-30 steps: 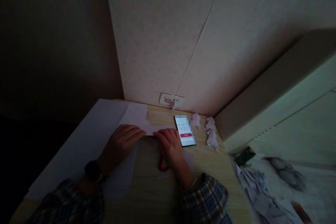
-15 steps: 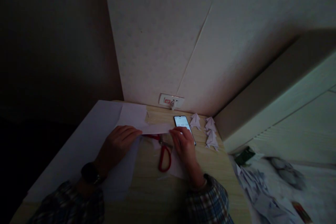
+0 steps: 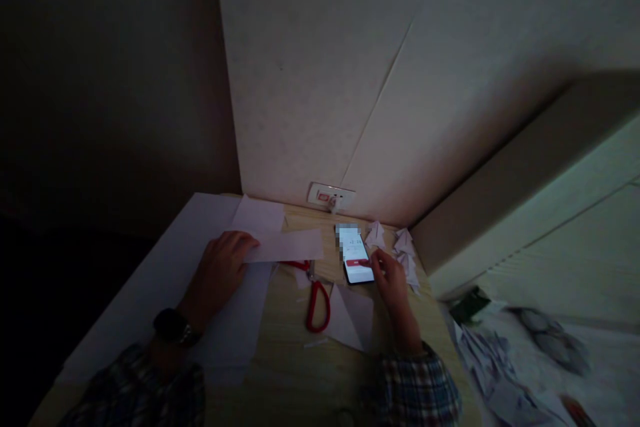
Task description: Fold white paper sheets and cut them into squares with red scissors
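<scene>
My left hand (image 3: 223, 267), with a dark watch on its wrist, pinches one end of a folded white paper strip (image 3: 293, 245). The strip's other end sticks out free to the right, above the red-handled scissors (image 3: 317, 307). My right hand (image 3: 393, 278) is over the lower part of a phone (image 3: 359, 275), a finger at the red button on its lit screen; nothing is held in this hand. White paper sheets (image 3: 165, 280) lie under my left forearm. A folded paper piece (image 3: 350, 317) rests to the right of the scissors.
Folded paper figures (image 3: 375, 235) stand right of the phone by the wall. A socket with a plug (image 3: 331, 197) is on the wall behind. Small paper scraps (image 3: 315, 343) lie on the wooden tabletop (image 3: 285, 347). Crumpled papers (image 3: 493, 360) are piled lower right, beyond the table edge.
My right hand has let go of the paper strip and moved right to the phone, whose screen now shows a red button. The left hand keeps its hold on the strip.
</scene>
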`<control>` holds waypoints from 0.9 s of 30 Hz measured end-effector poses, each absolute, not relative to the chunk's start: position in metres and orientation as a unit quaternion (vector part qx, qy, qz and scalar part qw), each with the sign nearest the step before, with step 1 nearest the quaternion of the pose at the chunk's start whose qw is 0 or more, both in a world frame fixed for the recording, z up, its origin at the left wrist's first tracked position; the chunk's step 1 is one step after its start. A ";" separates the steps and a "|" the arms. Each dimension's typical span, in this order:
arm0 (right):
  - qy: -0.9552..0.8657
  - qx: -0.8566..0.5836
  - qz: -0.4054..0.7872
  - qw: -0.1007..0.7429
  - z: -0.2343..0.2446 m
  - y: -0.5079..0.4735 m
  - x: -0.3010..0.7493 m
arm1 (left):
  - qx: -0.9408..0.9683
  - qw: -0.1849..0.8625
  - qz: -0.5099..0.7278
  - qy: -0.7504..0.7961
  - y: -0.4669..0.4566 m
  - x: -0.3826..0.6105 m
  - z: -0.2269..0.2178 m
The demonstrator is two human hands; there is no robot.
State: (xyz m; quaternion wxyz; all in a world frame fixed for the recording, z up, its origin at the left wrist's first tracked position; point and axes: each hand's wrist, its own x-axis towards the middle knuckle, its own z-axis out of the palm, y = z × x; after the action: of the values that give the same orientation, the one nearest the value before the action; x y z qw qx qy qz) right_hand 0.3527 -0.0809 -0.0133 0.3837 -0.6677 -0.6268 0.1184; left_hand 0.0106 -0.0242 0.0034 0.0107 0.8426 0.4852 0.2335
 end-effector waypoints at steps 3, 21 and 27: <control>-0.622 -0.686 0.099 0.364 -0.015 -0.080 0.353 | 0.825 0.022 0.228 0.516 -0.024 0.008 0.002; -0.582 -0.713 0.039 0.390 -0.017 -0.075 0.345 | 0.792 0.042 0.286 0.538 -0.021 0.001 -0.001; -0.577 -0.701 0.045 0.416 -0.016 -0.081 0.341 | 0.751 0.085 0.369 0.541 -0.025 -0.001 0.014</control>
State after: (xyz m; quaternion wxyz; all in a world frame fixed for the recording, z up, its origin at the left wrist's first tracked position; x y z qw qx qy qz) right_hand 0.3413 -0.0808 -0.0165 0.4160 -0.7012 -0.5773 0.0448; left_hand -0.0007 -0.0251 0.0142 0.0850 0.7510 0.5410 0.3691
